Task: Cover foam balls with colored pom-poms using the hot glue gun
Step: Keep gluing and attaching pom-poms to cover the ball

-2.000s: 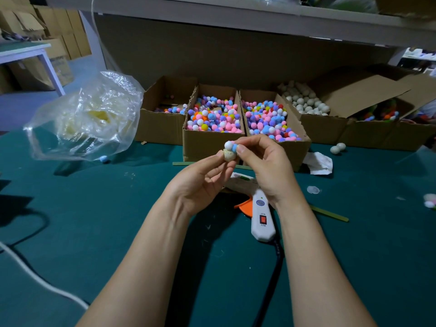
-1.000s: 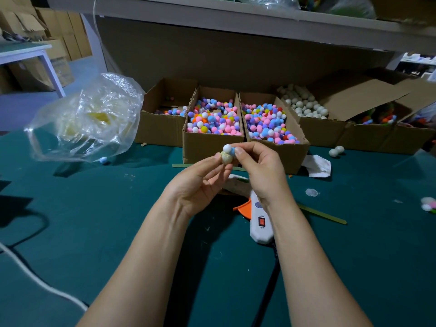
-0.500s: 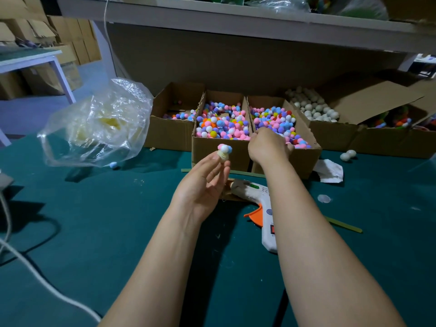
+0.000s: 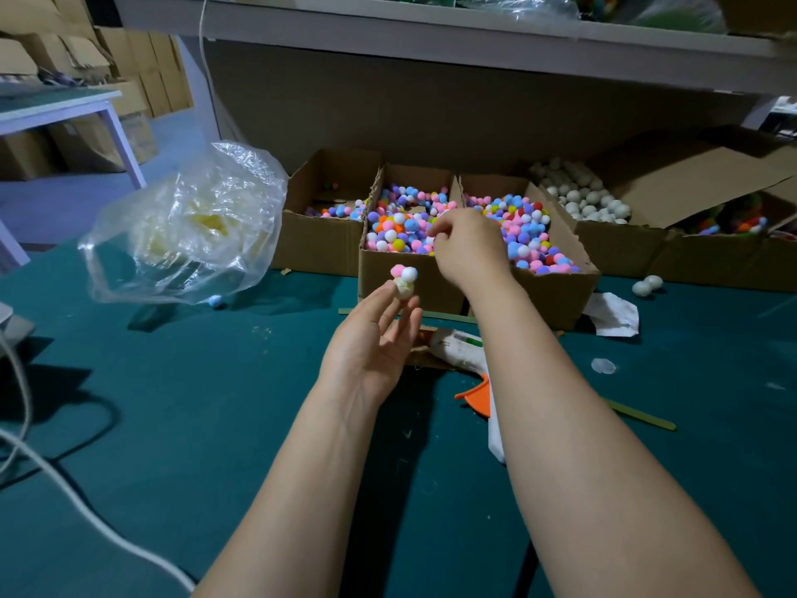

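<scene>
L hand [image 4: 371, 347] pinches foam ball [image 4: 404, 290]; R hand [image 4: 468, 248] past box [image 4: 376, 276] front edge.

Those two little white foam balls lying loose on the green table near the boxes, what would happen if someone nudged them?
The loose foam balls are round and sit on the flat table, so they would probably roll away. They are likely very light: the left hand pinches a similar ball with fingertips alone.
</scene>
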`<action>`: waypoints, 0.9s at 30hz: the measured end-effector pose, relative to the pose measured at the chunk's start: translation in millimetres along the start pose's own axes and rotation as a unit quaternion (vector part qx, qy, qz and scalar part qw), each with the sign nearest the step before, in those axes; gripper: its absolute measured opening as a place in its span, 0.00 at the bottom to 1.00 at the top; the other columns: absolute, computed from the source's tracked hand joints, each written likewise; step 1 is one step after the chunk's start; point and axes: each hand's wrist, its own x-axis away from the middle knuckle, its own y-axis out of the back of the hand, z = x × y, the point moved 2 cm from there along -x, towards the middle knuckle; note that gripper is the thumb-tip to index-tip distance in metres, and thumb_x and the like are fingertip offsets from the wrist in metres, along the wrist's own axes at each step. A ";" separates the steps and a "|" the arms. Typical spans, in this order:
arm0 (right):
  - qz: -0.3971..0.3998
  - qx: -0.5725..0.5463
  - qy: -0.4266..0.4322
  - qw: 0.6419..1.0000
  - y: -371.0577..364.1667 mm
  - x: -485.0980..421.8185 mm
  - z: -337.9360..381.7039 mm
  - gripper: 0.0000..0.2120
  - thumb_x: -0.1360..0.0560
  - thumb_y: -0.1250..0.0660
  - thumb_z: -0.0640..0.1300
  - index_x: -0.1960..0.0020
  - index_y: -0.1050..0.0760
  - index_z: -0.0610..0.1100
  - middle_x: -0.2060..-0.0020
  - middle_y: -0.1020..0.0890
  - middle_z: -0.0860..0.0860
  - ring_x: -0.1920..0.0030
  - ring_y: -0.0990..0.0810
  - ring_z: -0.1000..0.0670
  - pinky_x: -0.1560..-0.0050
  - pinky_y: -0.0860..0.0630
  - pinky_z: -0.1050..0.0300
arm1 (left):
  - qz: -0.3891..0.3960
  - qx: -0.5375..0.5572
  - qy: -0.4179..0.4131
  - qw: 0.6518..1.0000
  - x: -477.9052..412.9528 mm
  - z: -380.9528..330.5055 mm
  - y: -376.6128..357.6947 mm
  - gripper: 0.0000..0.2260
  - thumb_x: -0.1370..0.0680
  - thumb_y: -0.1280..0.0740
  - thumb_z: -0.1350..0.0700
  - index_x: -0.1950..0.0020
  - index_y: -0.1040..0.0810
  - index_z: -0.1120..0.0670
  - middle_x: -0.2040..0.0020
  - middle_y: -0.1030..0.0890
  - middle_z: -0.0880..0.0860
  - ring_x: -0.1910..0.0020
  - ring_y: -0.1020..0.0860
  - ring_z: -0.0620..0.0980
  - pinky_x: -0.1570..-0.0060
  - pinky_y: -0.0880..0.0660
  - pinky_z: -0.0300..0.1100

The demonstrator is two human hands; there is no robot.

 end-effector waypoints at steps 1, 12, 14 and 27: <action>0.031 0.030 -0.009 0.999 -2.4 -3.7 4.0 0.11 0.21 0.37 0.41 0.39 0.24 0.45 0.45 0.20 0.46 0.47 0.22 0.47 0.49 0.23 0.54 | -0.002 0.005 -0.002 1.000 -0.3 -0.3 0.1 0.05 0.23 0.30 0.62 0.49 0.20 0.61 0.54 0.18 0.60 0.58 0.18 0.51 0.63 0.18 0.37; 0.053 0.064 -0.095 0.992 -17.7 -15.6 14.0 0.10 0.21 0.38 0.46 0.42 0.27 0.45 0.54 0.25 0.46 0.46 0.26 0.44 0.33 0.38 0.42 | 0.016 0.059 0.023 0.998 -0.5 -0.8 0.1 0.06 0.23 0.31 0.63 0.48 0.21 0.64 0.53 0.19 0.60 0.57 0.17 0.51 0.59 0.17 0.43; 0.018 -0.021 -0.092 0.995 -15.4 -12.6 11.0 0.07 0.21 0.37 0.48 0.46 0.26 0.47 0.53 0.23 0.49 0.48 0.26 0.47 0.40 0.33 0.47 | 0.025 0.063 0.029 0.997 0.6 -0.5 -0.5 0.06 0.22 0.31 0.63 0.48 0.22 0.65 0.54 0.19 0.60 0.59 0.17 0.52 0.59 0.18 0.44; 0.113 0.062 -0.041 0.991 -8.4 -1.6 9.0 0.19 0.18 0.47 0.56 0.36 0.26 0.50 0.39 0.24 0.47 0.36 0.29 0.42 0.32 0.35 0.40 | 0.030 0.052 0.037 0.998 2.9 -0.7 -1.0 0.11 0.22 0.31 0.59 0.42 0.22 0.62 0.63 0.19 0.56 0.61 0.21 0.47 0.58 0.20 0.39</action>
